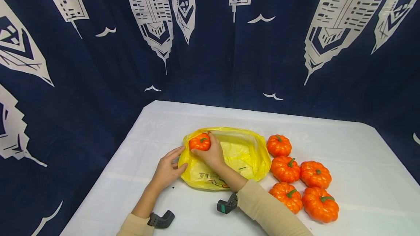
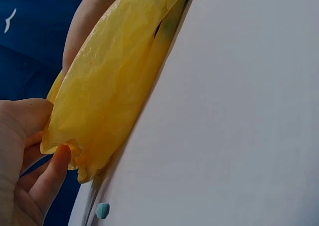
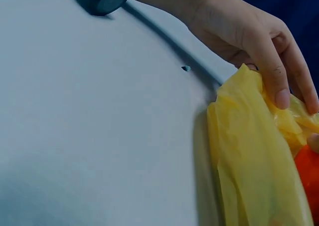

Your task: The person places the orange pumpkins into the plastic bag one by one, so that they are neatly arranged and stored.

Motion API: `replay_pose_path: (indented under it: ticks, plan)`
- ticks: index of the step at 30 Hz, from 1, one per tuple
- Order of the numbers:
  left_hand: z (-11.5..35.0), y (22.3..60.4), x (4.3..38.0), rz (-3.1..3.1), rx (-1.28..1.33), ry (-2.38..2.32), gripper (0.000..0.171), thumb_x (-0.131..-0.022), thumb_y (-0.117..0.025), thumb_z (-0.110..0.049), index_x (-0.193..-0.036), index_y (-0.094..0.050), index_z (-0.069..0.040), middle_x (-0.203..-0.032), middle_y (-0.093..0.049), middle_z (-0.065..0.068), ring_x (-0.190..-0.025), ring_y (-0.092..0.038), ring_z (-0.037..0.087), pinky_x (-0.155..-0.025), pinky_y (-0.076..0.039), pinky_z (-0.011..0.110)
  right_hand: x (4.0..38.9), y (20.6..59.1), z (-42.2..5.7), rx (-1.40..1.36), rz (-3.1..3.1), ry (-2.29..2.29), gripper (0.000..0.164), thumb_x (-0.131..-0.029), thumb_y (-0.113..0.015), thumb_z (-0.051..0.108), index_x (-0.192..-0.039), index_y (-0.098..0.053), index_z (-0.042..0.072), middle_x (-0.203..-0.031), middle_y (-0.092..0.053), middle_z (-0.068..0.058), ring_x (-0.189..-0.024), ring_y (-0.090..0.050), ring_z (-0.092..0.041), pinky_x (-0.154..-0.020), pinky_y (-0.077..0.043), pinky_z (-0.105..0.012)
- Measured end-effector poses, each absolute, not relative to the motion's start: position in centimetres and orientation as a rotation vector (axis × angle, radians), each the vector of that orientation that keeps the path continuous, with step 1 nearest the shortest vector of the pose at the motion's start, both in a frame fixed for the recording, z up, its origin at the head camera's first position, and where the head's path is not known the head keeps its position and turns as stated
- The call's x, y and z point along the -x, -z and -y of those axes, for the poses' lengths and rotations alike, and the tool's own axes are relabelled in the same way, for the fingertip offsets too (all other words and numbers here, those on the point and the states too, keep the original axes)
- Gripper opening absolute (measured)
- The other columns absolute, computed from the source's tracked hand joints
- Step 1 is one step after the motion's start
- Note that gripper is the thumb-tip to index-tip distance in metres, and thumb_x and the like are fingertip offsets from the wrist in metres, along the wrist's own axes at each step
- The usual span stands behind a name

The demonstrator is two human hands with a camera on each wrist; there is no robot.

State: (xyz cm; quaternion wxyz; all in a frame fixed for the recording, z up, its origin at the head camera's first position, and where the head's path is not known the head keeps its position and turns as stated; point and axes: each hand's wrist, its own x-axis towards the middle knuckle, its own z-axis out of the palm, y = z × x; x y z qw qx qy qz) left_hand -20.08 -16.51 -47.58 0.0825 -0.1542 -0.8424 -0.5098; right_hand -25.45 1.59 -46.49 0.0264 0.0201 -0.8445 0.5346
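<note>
The held pumpkin [image 1: 199, 142] lies just to the upper left of the right hand [image 1: 213, 154], inside the far-left end of the yellow bag [image 1: 241, 152]. The bag sits near the centre of the head view with its mouth upward and its long axis running left to right across the frame, so the pumpkin is tucked against one short end, with a broad stretch of bare plastic to its right. The right arm reaches over the lower rim from the lower right of the frame.

The right hand grips the pumpkin from its right side, a finger at its upper edge and the thumb below, the green stem in view between them. The left hand [image 1: 166, 170] is outside the bag at its left end, close to the held pumpkin; its fingers are relaxed and parted from the thumb, touching the plastic at the rim rather than clenched on it.

Five other pumpkins [image 1: 315, 174] cluster on the white bench [image 1: 357, 156] at the right of the frame. The uppermost sits right beside the bag's right end; the lowest two lie near the right sleeve [image 1: 262, 203], well apart from the left hand.
</note>
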Motion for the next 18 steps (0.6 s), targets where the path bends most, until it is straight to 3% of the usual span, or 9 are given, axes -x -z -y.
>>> replay_pose_path:
  ticks: [9, 18]
  plan:
    - [16.6, 47.7, 20.1, 2.517, 0.449, 1.531, 0.061, -0.084, -0.073, 0.001, -0.14, -0.051, -0.001, -0.144, -0.045, 0.019, -0.11, -0.062, 0.035, -0.081, -0.058, 0.026, 25.1, 46.1, -1.7, -0.061, 2.634, -1.609, 0.097, -0.072, -0.087, 0.032, -0.149, -0.035, 0.006, -0.138, -0.042, -0.019, -0.121, -0.05, -0.036, -0.104, -0.045, -0.051]
    - [16.5, 47.7, 20.2, 2.506, 0.463, 1.538, 0.06, -0.083, -0.073, 0.002, -0.14, -0.051, 0.0, -0.143, -0.045, 0.02, -0.108, -0.063, 0.036, -0.08, -0.058, 0.026, 23.3, 44.1, -3.6, -0.144, 2.594, -1.671, 0.088, -0.077, -0.084, 0.028, -0.149, -0.037, 0.008, -0.148, -0.036, -0.021, -0.13, -0.043, -0.04, -0.106, -0.041, -0.054]
